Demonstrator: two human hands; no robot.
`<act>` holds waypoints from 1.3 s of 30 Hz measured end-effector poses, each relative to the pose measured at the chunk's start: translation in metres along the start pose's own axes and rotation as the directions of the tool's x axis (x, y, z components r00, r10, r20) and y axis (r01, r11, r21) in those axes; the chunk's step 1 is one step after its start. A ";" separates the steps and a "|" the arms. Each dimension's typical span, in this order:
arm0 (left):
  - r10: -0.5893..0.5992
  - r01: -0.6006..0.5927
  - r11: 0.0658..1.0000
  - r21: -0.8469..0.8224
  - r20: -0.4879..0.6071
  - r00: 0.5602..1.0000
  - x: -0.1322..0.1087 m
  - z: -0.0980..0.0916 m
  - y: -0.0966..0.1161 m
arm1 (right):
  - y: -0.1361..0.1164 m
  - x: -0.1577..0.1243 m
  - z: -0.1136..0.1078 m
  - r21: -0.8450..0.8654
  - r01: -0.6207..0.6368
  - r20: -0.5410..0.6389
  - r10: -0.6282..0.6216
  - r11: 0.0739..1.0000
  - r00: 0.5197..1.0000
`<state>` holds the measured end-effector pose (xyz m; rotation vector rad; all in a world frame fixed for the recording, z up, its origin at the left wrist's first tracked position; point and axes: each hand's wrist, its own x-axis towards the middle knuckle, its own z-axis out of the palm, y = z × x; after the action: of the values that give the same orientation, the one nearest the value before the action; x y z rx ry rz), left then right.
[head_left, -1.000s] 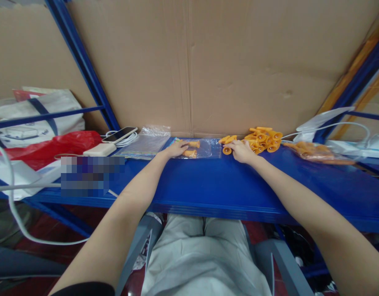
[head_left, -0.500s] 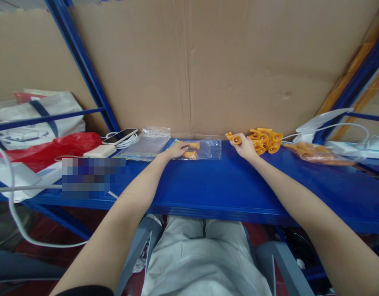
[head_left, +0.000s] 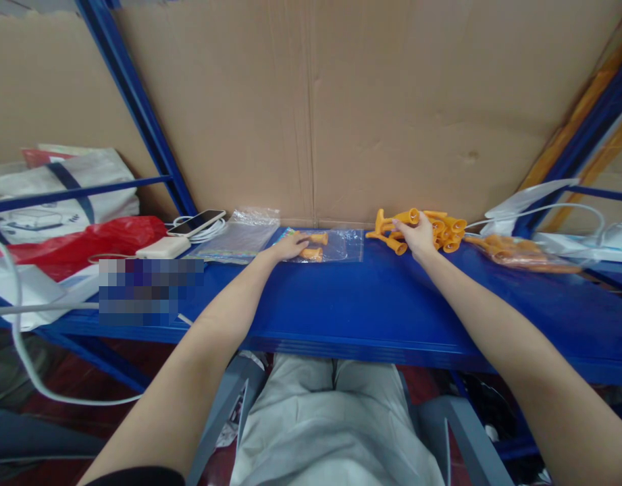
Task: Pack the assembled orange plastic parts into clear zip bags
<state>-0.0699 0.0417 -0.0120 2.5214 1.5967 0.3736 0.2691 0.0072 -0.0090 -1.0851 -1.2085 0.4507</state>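
No legible text, brand or number. Pale bag (head_left: 107,170) near left end of surface (head_left: 331,304): dark print (head_left: 34,221) unreadable. Clear packet (head_left: 350,248) near back edge: colouring partly covered, unreadable.

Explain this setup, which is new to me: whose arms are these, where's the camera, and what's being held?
There's no machine here: a person works bare-handed, filmed by one camera worn on the head, looking forward and down. On the flat blue shelf, the left hand rests on a flat, clear plastic bag, where two flared orange plastic pieces show. The right hand holds at least one trumpet-shaped orange plastic piece, beside a heap of similar orange pieces. A dark-screened phone lies farther left.
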 end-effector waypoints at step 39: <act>0.032 -0.034 0.998 -0.060 -0.027 0.999 0.007 0.004 -0.006 | -0.007 -0.009 0.006 0.200 -0.245 0.205 0.204 0.949 0.957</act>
<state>-0.0714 0.0508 -0.0163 2.5108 1.5300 0.4535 0.2592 -0.0007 -0.0077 -1.0059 -1.1639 0.8590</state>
